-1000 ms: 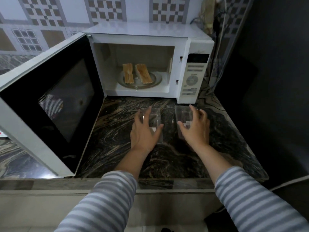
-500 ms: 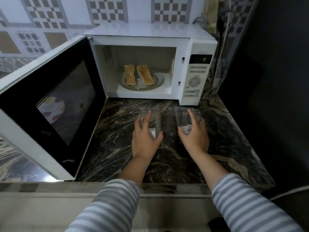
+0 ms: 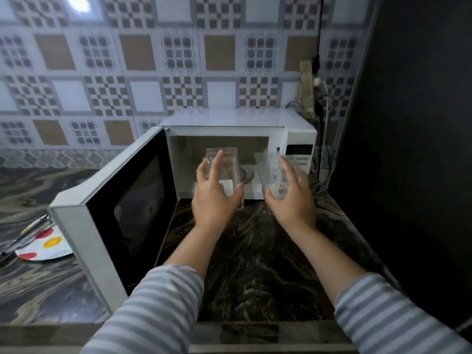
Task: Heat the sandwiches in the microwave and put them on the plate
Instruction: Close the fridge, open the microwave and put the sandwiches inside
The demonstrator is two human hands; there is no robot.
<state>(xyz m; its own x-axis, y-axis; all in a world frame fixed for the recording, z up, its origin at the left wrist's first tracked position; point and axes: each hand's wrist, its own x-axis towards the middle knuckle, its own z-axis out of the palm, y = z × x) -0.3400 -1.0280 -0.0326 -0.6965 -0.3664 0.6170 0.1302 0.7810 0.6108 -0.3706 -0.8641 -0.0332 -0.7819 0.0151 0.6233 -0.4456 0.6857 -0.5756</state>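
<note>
The white microwave (image 3: 237, 118) stands at the back of the dark marble counter with its door (image 3: 127, 213) swung open to the left. My left hand (image 3: 214, 198) grips a clear plastic sandwich container (image 3: 224, 162), lifted in front of the oven cavity. My right hand (image 3: 288, 198) holds a second clear container (image 3: 270, 169) with a barcode label, raised beside the first. Both containers and hands hide the sandwiches inside; only an edge of the glass turntable (image 3: 246, 176) shows. A white plate (image 3: 43, 247) with red and orange spots lies on the counter left of the door.
Metal tongs (image 3: 20, 238) rest across the plate at the far left. Cables and a plug (image 3: 319, 98) hang at the wall right of the microwave. A dark wall (image 3: 408, 123) closes the right side. The counter's front edge (image 3: 229, 328) runs below my arms.
Both hands have picked the clear containers up off the counter and raised them in front of the open microwave. The camera has tilted upward, bringing the plate into sight.
</note>
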